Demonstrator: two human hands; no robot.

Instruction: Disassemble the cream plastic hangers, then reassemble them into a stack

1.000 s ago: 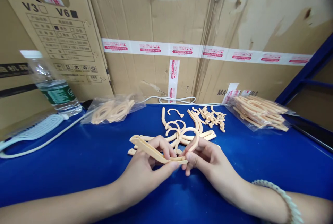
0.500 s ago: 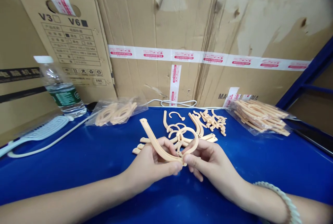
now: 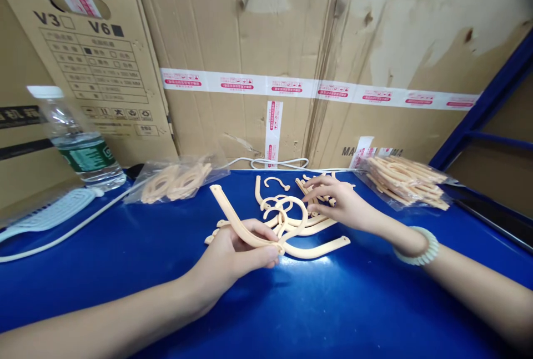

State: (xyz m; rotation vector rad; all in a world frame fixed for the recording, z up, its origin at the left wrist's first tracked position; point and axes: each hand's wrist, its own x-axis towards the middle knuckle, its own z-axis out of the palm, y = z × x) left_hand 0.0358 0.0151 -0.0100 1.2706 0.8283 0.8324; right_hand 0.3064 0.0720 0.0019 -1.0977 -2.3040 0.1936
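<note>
My left hand (image 3: 245,253) is closed on a beige plastic hanger part, a curved arm (image 3: 233,217) with a round hook (image 3: 306,215), pinching it near the joint between thumb and fingers. A second curved arm (image 3: 318,250) reaches to the right from this joint; whether it is fastened there I cannot tell. My right hand (image 3: 339,198) is held over the loose hanger pieces at the back right, its fingers apart and partly hiding them. Behind the held part lie more hanger arms and hooks, among them a loose hook (image 3: 277,182) and a short arm (image 3: 259,191).
Plastic bags of beige hanger parts lie at the back left (image 3: 177,181) and back right (image 3: 406,180). A water bottle (image 3: 85,148) and a light blue hairbrush (image 3: 54,209) are at the left. White cable (image 3: 275,163) runs along the cardboard (image 3: 233,120) behind the blue table (image 3: 333,309).
My right hand has let go of the hook near the joint and moved up and right to the loose pieces. My left hand keeps its hold. The view has shifted slightly right.
</note>
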